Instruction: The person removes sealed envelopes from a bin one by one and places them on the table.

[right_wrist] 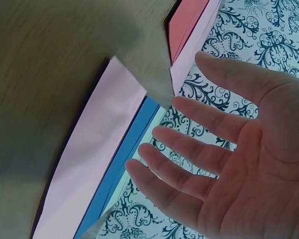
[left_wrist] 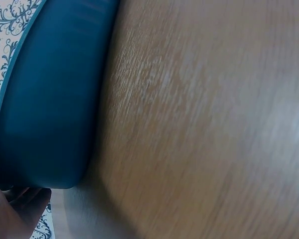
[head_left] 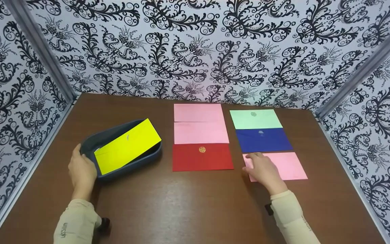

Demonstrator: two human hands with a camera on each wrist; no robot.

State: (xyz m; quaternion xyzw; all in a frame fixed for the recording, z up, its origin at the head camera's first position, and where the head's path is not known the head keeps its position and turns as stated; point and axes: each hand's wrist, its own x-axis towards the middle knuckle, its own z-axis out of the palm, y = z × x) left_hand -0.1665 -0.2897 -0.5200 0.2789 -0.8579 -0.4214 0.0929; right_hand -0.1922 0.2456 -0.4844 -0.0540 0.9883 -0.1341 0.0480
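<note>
My left hand (head_left: 81, 171) holds the left end of a dark blue-grey plastic tub (head_left: 156, 154); in the left wrist view its fingers (left_wrist: 32, 201) bend against the tub's end wall. A yellow envelope (head_left: 127, 145) leans inside the tub, one end rising over the right rim. My right hand (head_left: 264, 171) hovers over the left part of a pink envelope (head_left: 289, 166). The right wrist view shows that hand's fingers spread and apart, with nothing in them. Above this envelope lie a blue envelope (head_left: 264, 140) and a light green envelope (head_left: 256, 118), forming a column.
A second column, mid-table, has two pink envelopes, the upper (head_left: 197, 113) and lower (head_left: 200, 133), above a red envelope (head_left: 202, 161) with a gold emblem. Patterned black-and-white walls (head_left: 195, 51) enclose the brown table (head_left: 181, 206) at the back and both sides.
</note>
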